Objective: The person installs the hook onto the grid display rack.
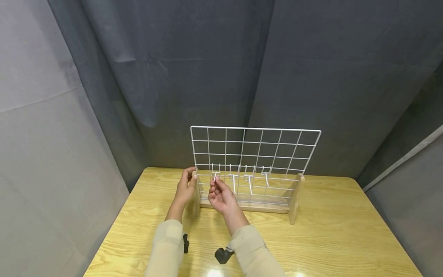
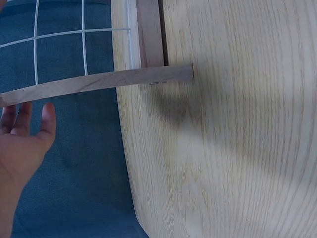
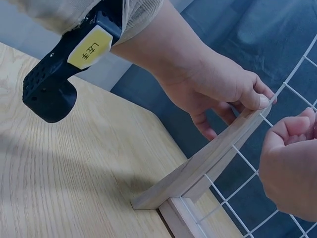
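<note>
A white wire grid rack [image 1: 255, 128] stands upright in a wooden base, with several white wire hooks [image 1: 250, 185] hung in a row across its middle. My right hand [image 1: 223, 197] is at the front of the grid and pinches the leftmost hook [image 1: 215, 176] between thumb and curled fingers. The wooden side post [image 2: 99, 82] on the left is held near its top by my left hand [image 1: 185, 188]. From the right wrist view, the left thumb [image 3: 257, 101] lies against the post's upper end, with other fingers behind it. The right fingertips are partly cut off there.
The rack stands near the back of a light wood-grain table [image 1: 328, 231]. Its right wooden post [image 1: 295, 200] stands on the tabletop. A dark curtain [image 1: 207, 77] hangs behind, and grey cloth [image 1: 52, 173] borders the left side. Each wrist carries a black camera mount [image 3: 64, 69].
</note>
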A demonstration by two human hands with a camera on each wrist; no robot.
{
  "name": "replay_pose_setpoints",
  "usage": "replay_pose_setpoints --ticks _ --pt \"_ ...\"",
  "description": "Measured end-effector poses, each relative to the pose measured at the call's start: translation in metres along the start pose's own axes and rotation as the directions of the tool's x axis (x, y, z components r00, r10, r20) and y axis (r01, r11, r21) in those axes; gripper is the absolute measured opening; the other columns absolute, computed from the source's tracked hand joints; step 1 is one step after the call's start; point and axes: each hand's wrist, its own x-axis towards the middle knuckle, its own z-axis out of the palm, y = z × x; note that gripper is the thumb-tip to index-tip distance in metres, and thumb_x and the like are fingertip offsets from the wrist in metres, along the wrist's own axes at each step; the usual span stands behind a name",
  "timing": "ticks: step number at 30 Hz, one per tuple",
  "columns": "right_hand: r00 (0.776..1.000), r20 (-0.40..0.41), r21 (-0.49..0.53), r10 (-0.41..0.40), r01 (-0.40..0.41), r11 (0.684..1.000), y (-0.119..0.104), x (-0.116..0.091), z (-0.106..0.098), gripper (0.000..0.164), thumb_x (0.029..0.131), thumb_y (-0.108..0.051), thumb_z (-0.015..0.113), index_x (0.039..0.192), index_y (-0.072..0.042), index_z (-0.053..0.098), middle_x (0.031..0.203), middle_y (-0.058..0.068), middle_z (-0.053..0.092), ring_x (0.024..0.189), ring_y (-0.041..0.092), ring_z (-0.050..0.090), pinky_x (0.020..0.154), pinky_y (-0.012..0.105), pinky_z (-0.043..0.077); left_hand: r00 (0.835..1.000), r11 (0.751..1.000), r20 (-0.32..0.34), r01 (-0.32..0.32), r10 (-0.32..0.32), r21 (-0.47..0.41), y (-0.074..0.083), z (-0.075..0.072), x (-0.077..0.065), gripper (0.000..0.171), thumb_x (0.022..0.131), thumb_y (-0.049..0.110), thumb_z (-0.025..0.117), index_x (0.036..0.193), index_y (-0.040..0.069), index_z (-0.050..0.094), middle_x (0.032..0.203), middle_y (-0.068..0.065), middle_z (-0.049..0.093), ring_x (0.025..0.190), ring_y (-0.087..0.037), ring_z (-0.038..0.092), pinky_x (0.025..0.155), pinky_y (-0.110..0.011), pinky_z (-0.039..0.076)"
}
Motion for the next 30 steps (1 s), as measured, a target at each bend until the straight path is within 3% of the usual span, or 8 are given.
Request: replay_pose_setpoints --ticks 7,14,19,24,28,30 --pt "1.000 0.020 -0.045 -0.016 0.017 0.999 -0.002 -0.004 -0.010 0.022 0.094 -0.016 0.054 0.076 -0.011 0.065 0.069 -0.002 0.061 0.057 0.005 0.050 0.051 0.012 0.037 0.999 1.000 -0.030 0.015 -0.015 0.002 -0.031 0.007 0.011 0.033 0.097 0.009 0.047 0.130 0.009 0.045 0.128 -0.021 0.048 0.118 -0.040 0.044 0.096 -0.051 0.039" --pt "0.999 0.049 -0.084 -0.017 0.021 0.996 -0.003 -0.022 -0.029 0.024 0.096 -0.016 0.051 0.076 -0.011 0.065 0.071 -0.002 0.062 0.059 0.005 0.052 0.053 0.013 0.040 0.995 0.994 -0.078 0.066 -0.059 0.085 -0.029 0.004 0.007 0.045 0.095 0.015 0.054 0.138 0.018 0.041 0.135 -0.016 0.044 0.119 -0.039 0.043 0.094 -0.056 0.038" --pt "0.993 0.112 -0.118 -0.022 0.036 0.992 -0.005 -0.041 -0.043 0.025 0.097 -0.016 0.048 0.081 -0.012 0.066 0.073 -0.002 0.062 0.062 0.005 0.054 0.056 0.013 0.042 0.984 0.989 -0.162 0.087 -0.068 0.116 -0.024 0.000 -0.013 0.047 0.093 0.016 0.058 0.136 0.010 0.042 0.133 -0.017 0.045 0.120 -0.038 0.041 0.096 -0.055 0.036" --pt "0.986 0.158 -0.228 -0.059 0.094 0.969 -0.013 -0.063 -0.059 0.023 0.098 -0.016 0.046 0.087 -0.012 0.066 0.079 -0.001 0.063 0.065 0.006 0.056 0.059 0.015 0.044 0.987 0.990 -0.153 0.064 -0.045 0.123 -0.018 0.001 -0.044 0.043 0.092 0.015 0.059 0.132 0.004 0.045 0.132 -0.017 0.044 0.120 -0.039 0.039 0.095 -0.058 0.036" --pt "0.985 0.099 -0.402 -0.138 0.166 0.900 -0.023 -0.083 -0.074 0.017 0.094 -0.018 0.055 0.098 -0.005 0.064 0.084 0.003 0.062 0.070 0.010 0.055 0.059 0.018 0.046 0.992 0.986 -0.121 0.051 -0.032 0.157 -0.018 0.007 -0.073 0.041 0.092 0.014 0.058 0.130 0.004 0.047 0.134 -0.015 0.043 0.122 -0.040 0.037 0.094 -0.063 0.034" --pt "0.981 0.059 -0.488 -0.186 0.190 0.852 -0.028 -0.092 -0.081 0.024 0.091 -0.020 0.060 0.105 0.000 0.061 0.087 0.006 0.061 0.072 0.013 0.054 0.060 0.020 0.046 0.994 0.983 -0.110 0.030 -0.010 0.180 -0.018 0.011 -0.086 0.041 0.092 0.014 0.059 0.129 0.004 0.048 0.133 -0.015 0.045 0.123 -0.040 0.036 0.094 -0.065 0.031"
